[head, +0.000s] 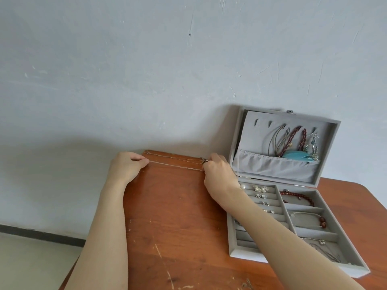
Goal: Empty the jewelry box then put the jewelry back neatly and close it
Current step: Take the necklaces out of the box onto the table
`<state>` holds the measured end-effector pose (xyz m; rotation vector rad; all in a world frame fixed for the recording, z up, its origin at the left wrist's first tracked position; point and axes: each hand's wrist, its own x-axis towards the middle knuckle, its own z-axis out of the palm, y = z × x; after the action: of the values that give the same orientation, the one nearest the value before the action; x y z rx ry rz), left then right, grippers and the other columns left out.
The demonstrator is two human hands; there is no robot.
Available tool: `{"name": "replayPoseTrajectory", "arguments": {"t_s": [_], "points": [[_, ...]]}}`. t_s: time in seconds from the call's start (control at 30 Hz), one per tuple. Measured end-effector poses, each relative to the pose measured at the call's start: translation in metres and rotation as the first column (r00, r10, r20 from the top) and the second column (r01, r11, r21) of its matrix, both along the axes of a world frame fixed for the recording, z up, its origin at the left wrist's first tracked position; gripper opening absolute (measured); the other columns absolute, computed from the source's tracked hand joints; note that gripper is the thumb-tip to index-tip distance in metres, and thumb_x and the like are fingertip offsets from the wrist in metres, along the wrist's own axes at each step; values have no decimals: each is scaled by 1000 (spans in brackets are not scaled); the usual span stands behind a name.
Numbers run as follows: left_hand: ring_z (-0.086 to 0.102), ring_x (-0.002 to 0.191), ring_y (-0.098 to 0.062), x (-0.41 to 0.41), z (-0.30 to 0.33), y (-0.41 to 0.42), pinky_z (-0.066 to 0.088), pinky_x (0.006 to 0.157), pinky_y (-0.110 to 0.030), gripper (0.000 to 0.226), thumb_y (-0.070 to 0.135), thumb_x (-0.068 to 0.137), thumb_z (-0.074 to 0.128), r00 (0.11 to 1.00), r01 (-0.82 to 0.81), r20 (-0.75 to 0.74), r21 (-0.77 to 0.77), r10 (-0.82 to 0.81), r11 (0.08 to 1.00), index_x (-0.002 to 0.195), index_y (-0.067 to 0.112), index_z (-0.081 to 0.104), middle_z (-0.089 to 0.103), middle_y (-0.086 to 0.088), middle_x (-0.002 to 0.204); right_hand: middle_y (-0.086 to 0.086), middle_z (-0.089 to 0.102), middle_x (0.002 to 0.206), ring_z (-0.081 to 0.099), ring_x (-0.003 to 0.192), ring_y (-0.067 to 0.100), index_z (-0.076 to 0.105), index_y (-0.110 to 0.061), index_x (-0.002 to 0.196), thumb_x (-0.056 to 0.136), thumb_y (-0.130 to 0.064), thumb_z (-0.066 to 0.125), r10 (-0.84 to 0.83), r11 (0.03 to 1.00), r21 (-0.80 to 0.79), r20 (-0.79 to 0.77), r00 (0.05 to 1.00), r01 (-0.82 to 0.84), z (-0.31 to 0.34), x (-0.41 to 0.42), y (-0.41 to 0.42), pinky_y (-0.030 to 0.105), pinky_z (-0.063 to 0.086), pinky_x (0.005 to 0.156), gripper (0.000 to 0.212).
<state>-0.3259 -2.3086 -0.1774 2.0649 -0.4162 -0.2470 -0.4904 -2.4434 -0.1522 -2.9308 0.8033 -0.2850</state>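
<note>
A pale, rough-plastered wall (146,70) backs a reddish-brown wooden surface (178,216), scratched and scuffed, with rounded corners. On its right side sits the rectangular jewelry box (236,251), lined in soft grey velvet, its lid (251,132) standing open. The lid's gathered fabric pocket (272,166) holds dark red beaded strands and a turquoise feather (297,155). The tray below is split into ridged ring rows with small silver earrings (259,188) and square compartments with a red bead bracelet (297,196). At the far edge of the surface, a thin metal chain necklace (176,162) is stretched taut in doubled strands: the left hand (125,166) pinches one end, the right hand (217,172) pinches the other.
</note>
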Motion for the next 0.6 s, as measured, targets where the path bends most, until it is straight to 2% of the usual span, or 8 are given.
{"name": "replayPoseTrajectory", "arguments": {"t_s": [0.17, 0.23, 0.33, 0.47, 0.53, 0.6], "points": [[53, 62, -8, 0, -1, -1, 39, 63, -25, 10, 17, 82, 66, 1000, 2, 12, -26, -2, 1000, 74, 23, 67, 62, 6, 68, 14, 54, 114, 49, 108, 28, 60, -3, 103, 86, 8, 40, 5, 1000, -20, -74, 997, -6, 2, -5, 2, 33, 43, 82, 29], [51, 60, -8, 0, -2, -1, 39, 57, -19, 13, 18, 82, 65, 1000, 1, 21, -26, -1, 1000, 71, 25, 66, 61, 5, 68, 14, 57, 112, 53, 106, 30, 60, -1, 102, 89, 2, 42, -6, 1000, 13, -86, 996, 7, 2, -4, 1, 34, 43, 81, 22], [50, 59, -8, 0, -3, -2, 37, 56, -15, 7, 17, 83, 64, 1000, -5, 19, -34, 5, 999, 79, 19, 69, 62, 3, 69, 13, 59, 110, 54, 106, 29, 58, -4, 102, 94, -11, 43, 4, 999, 35, -101, 995, 0, 0, -8, 0, 34, 43, 82, 19], [50, 61, -3, 1, -4, -3, 37, 61, -21, 7, 14, 84, 63, 999, -13, 43, -35, 15, 999, 82, 18, 68, 63, 2, 77, 10, 54, 119, 43, 120, 24, 53, -4, 112, 98, -29, 36, 66, 998, 5, -170, 983, -66, -8, -12, 1, 31, 35, 96, 33], [52, 63, -8, 2, -5, -3, 38, 62, -21, 7, 13, 84, 62, 998, -26, 54, -32, 28, 999, 84, 17, 69, 63, 0, 85, 10, 50, 128, 35, 129, 23, 48, -2, 121, 99, -36, 33, 75, 995, -50, -186, 980, -86, -13, -11, 3, 31, 26, 107, 43], [54, 75, -14, 2, -7, -3, 40, 71, -21, 9, 13, 85, 62, 996, -51, 71, -27, 53, 998, 88, 14, 70, 62, 0, 89, 14, 39, 142, 25, 137, 24, 37, 0, 134, 99, -41, 28, 62, 995, -69, -206, 977, -77, -16, -10, 5, 32, 15, 114, 55]]}}
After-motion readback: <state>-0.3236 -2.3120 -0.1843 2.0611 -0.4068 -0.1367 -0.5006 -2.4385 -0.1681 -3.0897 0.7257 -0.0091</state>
